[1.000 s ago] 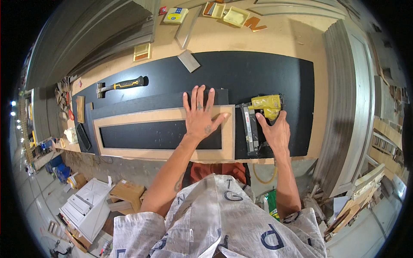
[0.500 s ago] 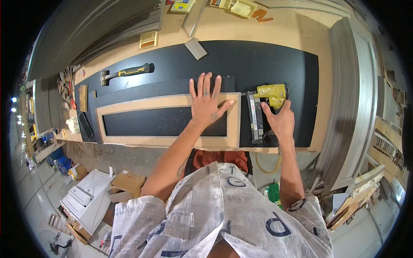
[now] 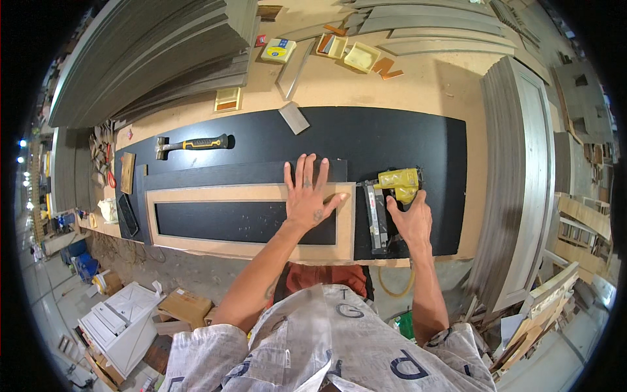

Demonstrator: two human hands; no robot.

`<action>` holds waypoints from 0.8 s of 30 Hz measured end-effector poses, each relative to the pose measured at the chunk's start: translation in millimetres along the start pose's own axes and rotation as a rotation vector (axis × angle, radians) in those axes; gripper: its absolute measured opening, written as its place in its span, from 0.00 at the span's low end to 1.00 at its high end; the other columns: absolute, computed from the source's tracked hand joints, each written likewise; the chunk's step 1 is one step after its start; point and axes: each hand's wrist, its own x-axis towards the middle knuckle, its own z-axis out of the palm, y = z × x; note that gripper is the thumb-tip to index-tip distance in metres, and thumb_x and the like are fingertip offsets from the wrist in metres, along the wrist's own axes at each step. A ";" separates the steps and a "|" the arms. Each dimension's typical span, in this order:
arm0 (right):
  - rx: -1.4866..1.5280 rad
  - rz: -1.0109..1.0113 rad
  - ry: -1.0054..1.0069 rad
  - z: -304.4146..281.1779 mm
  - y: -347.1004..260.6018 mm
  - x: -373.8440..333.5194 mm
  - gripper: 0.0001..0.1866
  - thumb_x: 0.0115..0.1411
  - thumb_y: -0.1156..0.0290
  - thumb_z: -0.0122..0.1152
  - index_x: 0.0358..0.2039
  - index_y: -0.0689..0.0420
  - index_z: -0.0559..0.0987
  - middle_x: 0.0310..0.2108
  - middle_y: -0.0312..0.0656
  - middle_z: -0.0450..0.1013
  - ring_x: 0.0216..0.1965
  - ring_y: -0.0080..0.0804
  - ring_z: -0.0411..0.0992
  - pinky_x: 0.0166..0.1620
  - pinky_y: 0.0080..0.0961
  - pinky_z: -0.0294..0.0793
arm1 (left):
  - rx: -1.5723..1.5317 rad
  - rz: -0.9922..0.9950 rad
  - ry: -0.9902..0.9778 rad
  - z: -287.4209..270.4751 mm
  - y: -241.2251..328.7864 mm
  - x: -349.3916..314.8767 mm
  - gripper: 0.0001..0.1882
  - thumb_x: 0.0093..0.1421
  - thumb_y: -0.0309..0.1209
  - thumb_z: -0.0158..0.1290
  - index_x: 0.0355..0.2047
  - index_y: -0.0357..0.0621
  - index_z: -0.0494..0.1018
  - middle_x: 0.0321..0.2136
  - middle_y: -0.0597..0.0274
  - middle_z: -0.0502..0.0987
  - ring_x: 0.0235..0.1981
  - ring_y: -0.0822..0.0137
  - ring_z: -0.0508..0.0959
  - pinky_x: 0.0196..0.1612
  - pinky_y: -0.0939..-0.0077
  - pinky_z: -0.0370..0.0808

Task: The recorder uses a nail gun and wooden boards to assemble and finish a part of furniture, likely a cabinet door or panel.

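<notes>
My left hand [image 3: 307,196] lies flat with fingers spread, across the top rail of a light wood-coloured rectangular frame [image 3: 345,225] and onto a dark board strip [image 3: 251,171] along its far side. To its right, my right hand [image 3: 413,221] is closed round the handle of a nail gun [image 3: 400,183] with a yellow-wrapped body and a long magazine. The nail gun's nose points left, at the frame's upper right corner; whether they touch I cannot tell. Beneath lies a large black panel [image 3: 434,157].
A hammer [image 3: 192,144] and a small grey block [image 3: 294,118] rest on the black panel, with a phone [image 3: 128,215] at its left end. Stacked grey panels stand left [image 3: 163,59] and right [image 3: 522,176]. Small yellow trays [image 3: 361,57] sit at the back. A hose [image 3: 397,287] hangs below the bench edge.
The view has tilted up, so the bench sits lower in the picture and more of its back shows. Both hands, the frame and the nail gun keep their places relative to each other.
</notes>
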 end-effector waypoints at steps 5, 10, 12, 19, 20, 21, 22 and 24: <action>0.023 -0.012 -0.013 -2.6 3.1 5.2 0.31 0.55 0.49 0.67 0.36 0.68 0.67 0.27 0.66 0.76 0.33 0.65 0.77 0.38 0.50 0.77 | 0.013 0.005 0.008 -2.7 3.0 2.9 0.45 0.60 0.60 0.51 0.67 0.41 0.55 0.64 0.41 0.56 0.68 0.42 0.52 0.67 0.33 0.40; 0.039 0.037 0.020 -11.3 20.2 22.9 0.35 0.55 0.44 0.67 0.40 0.69 0.69 0.30 0.67 0.76 0.36 0.66 0.77 0.40 0.52 0.76 | 0.017 -0.008 -0.013 -3.9 3.1 3.0 0.45 0.60 0.59 0.51 0.67 0.40 0.56 0.63 0.41 0.57 0.67 0.42 0.53 0.67 0.33 0.40; 0.009 -0.057 0.239 -12.9 40.0 32.4 0.36 0.56 0.47 0.67 0.48 0.69 0.71 0.43 0.65 0.73 0.47 0.63 0.72 0.49 0.48 0.73 | -0.006 0.007 0.024 -5.9 4.6 4.1 0.45 0.60 0.59 0.51 0.67 0.40 0.57 0.63 0.41 0.57 0.67 0.42 0.53 0.67 0.33 0.40; -0.077 -0.261 0.478 -0.1 37.8 -16.5 0.32 0.60 0.56 0.64 0.56 0.66 0.69 0.55 0.61 0.65 0.56 0.61 0.64 0.57 0.50 0.66 | -0.015 -0.062 -0.064 -25.6 2.0 -3.1 0.44 0.60 0.60 0.49 0.66 0.38 0.61 0.67 0.43 0.57 0.71 0.45 0.50 0.70 0.38 0.40; -0.093 -0.224 0.476 1.7 63.3 -6.6 0.33 0.60 0.56 0.65 0.58 0.65 0.68 0.55 0.61 0.65 0.56 0.61 0.64 0.57 0.50 0.66 | -0.084 -0.049 -0.018 -22.3 0.0 -4.1 0.43 0.62 0.59 0.49 0.66 0.38 0.60 0.67 0.43 0.56 0.71 0.45 0.50 0.71 0.41 0.40; -0.074 -0.138 0.503 6.6 76.9 1.0 0.33 0.59 0.57 0.66 0.58 0.65 0.68 0.54 0.62 0.66 0.56 0.62 0.65 0.58 0.49 0.66 | -0.173 0.011 0.167 -9.1 -10.6 -9.8 0.40 0.62 0.57 0.51 0.64 0.38 0.63 0.65 0.40 0.58 0.68 0.43 0.54 0.70 0.45 0.45; -0.067 -0.023 0.531 10.7 90.8 6.5 0.33 0.58 0.58 0.68 0.57 0.65 0.68 0.53 0.62 0.68 0.56 0.62 0.66 0.58 0.49 0.66 | -0.285 -0.009 0.178 -16.4 -12.0 -13.6 0.36 0.64 0.52 0.52 0.63 0.37 0.63 0.66 0.39 0.57 0.69 0.43 0.54 0.70 0.48 0.49; -0.228 -0.018 0.389 -2.1 85.5 18.4 0.33 0.56 0.59 0.69 0.55 0.66 0.69 0.49 0.61 0.71 0.53 0.61 0.68 0.56 0.49 0.68 | -0.358 -0.052 0.233 -37.2 -33.6 -41.1 0.33 0.63 0.47 0.54 0.62 0.38 0.66 0.64 0.39 0.61 0.67 0.43 0.58 0.68 0.49 0.54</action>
